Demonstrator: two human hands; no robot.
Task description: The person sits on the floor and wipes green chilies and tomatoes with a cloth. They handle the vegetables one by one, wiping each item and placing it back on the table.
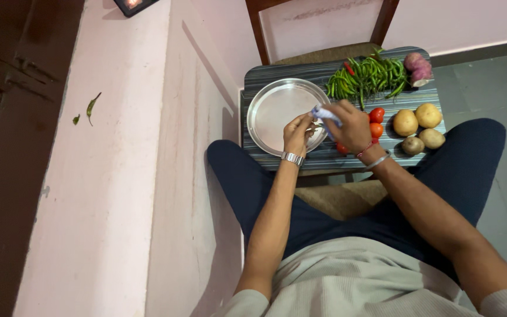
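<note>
Landmark: steel plate (277,114), lying on a striped board (265,154) on a chair seat in front of the seated person.
Progress: judging by how things lie, the work is at its very start. The plate is bare, nothing cut or laid in it, and every vegetable looks whole.
Left to do: all the vegetables appear untouched, as far as the view shows.
Tool: a small pale blue-white thing (325,114), perhaps a knife handle or peeler, is at the plate's right rim; what it is exactly cannot be told.
Right hand (352,126): over the plate's right rim, fingers curled and closed round the blue-white tool, knuckles up, wrist with a red thread and a bangle, forearm reaching in from the right.
Left hand (298,134): over the plate's lower right part, fingertips drawn together at the near end of the same tool; whether it truly pinches it or only touches it I cannot tell. A metal watch (293,158) sits on the wrist.
Tomatoes (376,122): just right of the plate, partly under the right hand.
Chillies (368,76): green heap beyond the plate's upper right.
Onions (418,66): further right of the chillies.
Potatoes (418,124): three, well right of the plate.
Arms: both stretched forward over the knees, meeting at the plate's right edge.
</note>
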